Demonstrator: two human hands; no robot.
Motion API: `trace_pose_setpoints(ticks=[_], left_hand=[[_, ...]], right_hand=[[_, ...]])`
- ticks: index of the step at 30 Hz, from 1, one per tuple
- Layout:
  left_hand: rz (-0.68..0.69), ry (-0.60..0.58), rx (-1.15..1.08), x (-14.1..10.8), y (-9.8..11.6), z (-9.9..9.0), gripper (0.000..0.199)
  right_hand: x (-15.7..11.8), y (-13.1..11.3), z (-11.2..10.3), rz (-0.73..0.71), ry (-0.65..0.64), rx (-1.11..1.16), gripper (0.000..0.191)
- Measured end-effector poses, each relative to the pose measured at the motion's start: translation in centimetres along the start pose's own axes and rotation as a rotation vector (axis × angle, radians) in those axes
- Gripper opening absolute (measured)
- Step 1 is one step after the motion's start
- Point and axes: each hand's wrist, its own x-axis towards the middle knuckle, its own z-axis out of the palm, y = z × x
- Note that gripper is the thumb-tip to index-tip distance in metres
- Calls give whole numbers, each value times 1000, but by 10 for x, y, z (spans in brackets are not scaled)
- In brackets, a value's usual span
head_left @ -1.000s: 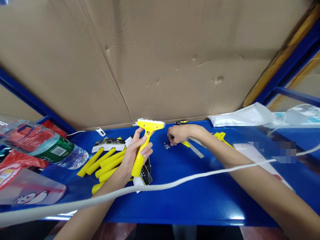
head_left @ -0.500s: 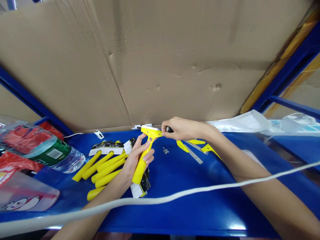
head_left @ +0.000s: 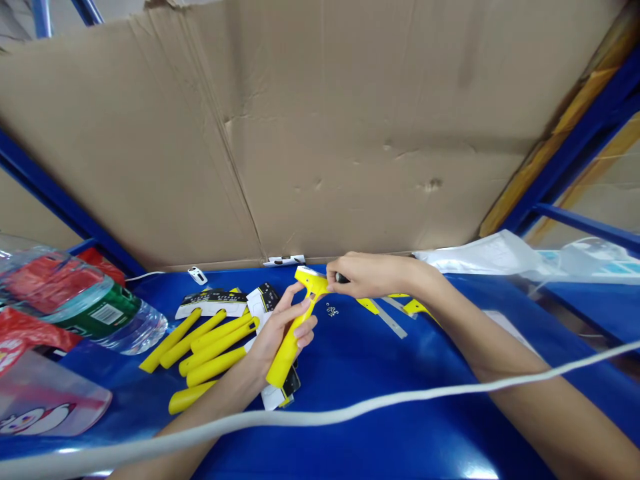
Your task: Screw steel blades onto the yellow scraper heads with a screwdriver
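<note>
Yellow plastic scraper [head_left: 284,361] — left hand [head_left: 278,333] clamps the handle steady, right hand [head_left: 373,276] pinches a small black tool [head_left: 342,278] at its head.

Slim bare forearms [head_left: 520,353] taper into narrow left hand [head_left: 275,340] and right hand [head_left: 373,277]

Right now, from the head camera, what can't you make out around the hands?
Head view:
- Small dark tool: the right hand hides most of it, so its type and tip are unclear.
- Yellow scraper: the right hand's position blocks whether the tool touches it.
- Tiny metal parts: too small to count or identify.
- Printed cards: wording too small to read.
- Yellow pieces: the right forearm partly hides them.
</note>
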Motion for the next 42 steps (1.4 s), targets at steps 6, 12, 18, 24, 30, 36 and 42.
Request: trace_pose_setpoints(ticks=[6,12,18,24,30,36,42], left_hand=[[-69,-25,3,-1,-11,-1,48],[-149,-21,-90,-2,-16,-1,48],[-183,20,-229,-2,-13,-6,45],[-159,41,-278,-2,-9,-5,49],[-122,17,-271,-1,-8,-8,52],[-93,41,-314,2,-5,-10,49],[-68,54,-368,3,-6,-6,41]], right_hand=[[-7,-9,-3,82,-123,-118,20],[-6,-8,-3,133,-155,-88,16],[-1,6,-4,16,-128,2,20],[4,19,-2,-27,-34,48,22],[3,17,-6,2,92,80,29],[-18,-3,-20,-147,561,316,17],[-24,-14,-19,-352,710,575,18]])
